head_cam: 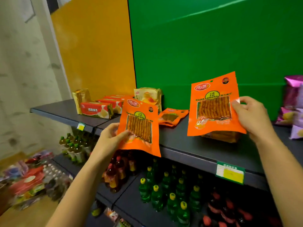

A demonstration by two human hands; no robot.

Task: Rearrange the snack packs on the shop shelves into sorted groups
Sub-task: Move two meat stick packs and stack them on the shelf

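Two matching orange snack pks are in hand. The left orange pack (139, 126) hangs in front of the top shelf (205, 149) edge, not resting on it. The right orange pack (213, 104) is upright w/ its lower edge on or just over a small orange pile (221, 136) of what looks like the same item. Loose orange packs (172, 116) lie flat between the two, nearer the back. Progress, my read: partway. Red biscuit boxes (96, 109) sit grouped at left & purple bags (293, 99) at right, but the orange ones are in three spots & need merging. A yellow pack (148, 97) stands apart. Left hand (111, 135): grip clamped on its pack's left edge, thumb in front, fingers behind, forearm angled up. Right hand (250, 115): grip pinching its pack's right edge, wrist raised. Green bottles (172, 194) on the shelf below.
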